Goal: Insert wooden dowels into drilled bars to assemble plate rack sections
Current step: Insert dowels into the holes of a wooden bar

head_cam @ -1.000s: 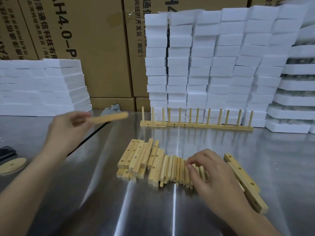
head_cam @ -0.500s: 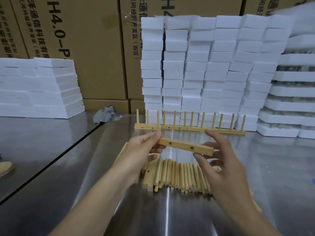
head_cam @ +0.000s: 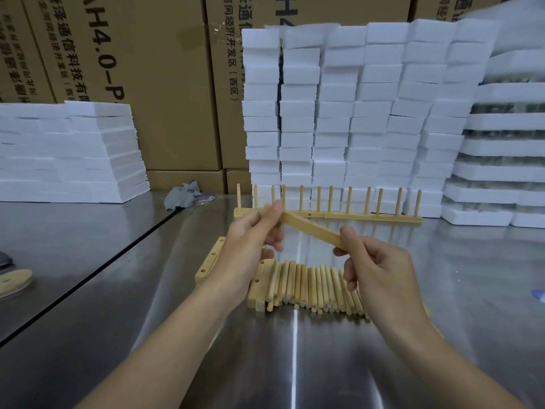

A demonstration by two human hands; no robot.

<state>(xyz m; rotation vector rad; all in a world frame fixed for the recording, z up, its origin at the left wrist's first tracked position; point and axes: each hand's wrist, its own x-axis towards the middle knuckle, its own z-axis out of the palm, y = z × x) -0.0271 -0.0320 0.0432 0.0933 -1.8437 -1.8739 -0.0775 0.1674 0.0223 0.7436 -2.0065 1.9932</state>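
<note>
Two hands meet in the middle of the frame over a steel table (head_cam: 295, 364), holding one wooden bar (head_cam: 312, 228) between them above the tabletop. The left hand (head_cam: 253, 231) pinches the bar's upper left end between thumb and fingers. The right hand (head_cam: 380, 267) pinches the lower right end between thumb and forefinger, its other fingers curled beneath. The bar slopes down from left to right.

Just below the hands lies one row of loose dowels (head_cam: 312, 287), side by side and touching. There are more than a dozen, too tightly packed and partly hidden by the right hand for an exact count. At the row's left end, drilled bars (head_cam: 259, 290) lie against the dowels; how many cannot be told, as the left arm covers them. One more drilled bar (head_cam: 211, 259) lies left of that arm, showing three holes.

Behind the hands, in the centre of the frame, the finished rack sections (head_cam: 368, 215) stand end to end in a line with twelve upright dowels.

White foam blocks (head_cam: 339, 113) are piled in six columns behind the rack, with one lower stack at the left and another at the right edge. Cardboard boxes (head_cam: 165, 84) fill the background. One grey rag (head_cam: 185, 196) lies at the far table edge, and one round wooden disc (head_cam: 13, 281) sits at the left edge.
</note>
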